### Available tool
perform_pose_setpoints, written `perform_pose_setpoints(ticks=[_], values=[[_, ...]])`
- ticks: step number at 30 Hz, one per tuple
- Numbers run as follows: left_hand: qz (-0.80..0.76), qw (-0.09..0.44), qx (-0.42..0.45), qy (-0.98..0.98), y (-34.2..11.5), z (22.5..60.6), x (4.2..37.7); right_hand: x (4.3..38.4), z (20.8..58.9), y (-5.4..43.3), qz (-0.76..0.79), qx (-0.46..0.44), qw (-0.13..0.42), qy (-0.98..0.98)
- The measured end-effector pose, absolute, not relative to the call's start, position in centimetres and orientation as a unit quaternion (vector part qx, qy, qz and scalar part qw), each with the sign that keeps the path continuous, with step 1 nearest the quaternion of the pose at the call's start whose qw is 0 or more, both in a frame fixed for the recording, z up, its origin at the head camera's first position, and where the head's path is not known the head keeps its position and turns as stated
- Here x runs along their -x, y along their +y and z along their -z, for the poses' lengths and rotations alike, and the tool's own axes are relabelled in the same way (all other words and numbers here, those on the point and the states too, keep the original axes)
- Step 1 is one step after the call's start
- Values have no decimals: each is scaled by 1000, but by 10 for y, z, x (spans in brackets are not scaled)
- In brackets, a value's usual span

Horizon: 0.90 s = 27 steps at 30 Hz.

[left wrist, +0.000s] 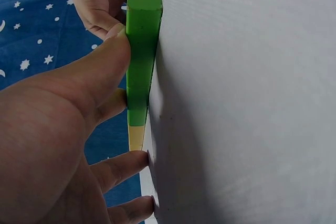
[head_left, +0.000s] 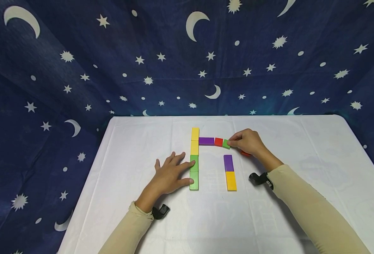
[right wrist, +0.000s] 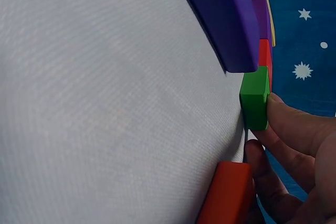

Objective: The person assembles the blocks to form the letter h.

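Observation:
In the head view my left hand spreads over two green blocks, the index fingertip and thumb touching them. These blocks form a column with two yellow blocks farther back. From that column a row runs right: a purple block, a small red block and a small green block. My right hand pinches the small green block at the row's right end; the right wrist view shows the thumb on its top edge. Partly under this hand lies a red-orange block.
Nearer to me, a second purple block and an orange-yellow block lie end to end between the hands. A white cloth covers the table. Behind it hangs a dark blue cloth with moons and stars.

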State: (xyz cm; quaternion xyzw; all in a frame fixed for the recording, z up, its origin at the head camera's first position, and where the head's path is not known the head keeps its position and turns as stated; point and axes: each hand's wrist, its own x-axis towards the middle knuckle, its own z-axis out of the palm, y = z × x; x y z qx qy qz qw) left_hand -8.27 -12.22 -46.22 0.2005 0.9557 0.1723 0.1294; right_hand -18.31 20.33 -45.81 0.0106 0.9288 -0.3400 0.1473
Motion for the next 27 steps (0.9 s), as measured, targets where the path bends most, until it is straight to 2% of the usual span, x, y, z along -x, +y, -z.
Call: perform_pose_setpoints(ticks=[27], values=[[-172, 135, -201, 955, -123, 461, 83, 184, 457, 203, 334, -7, 154, 930]])
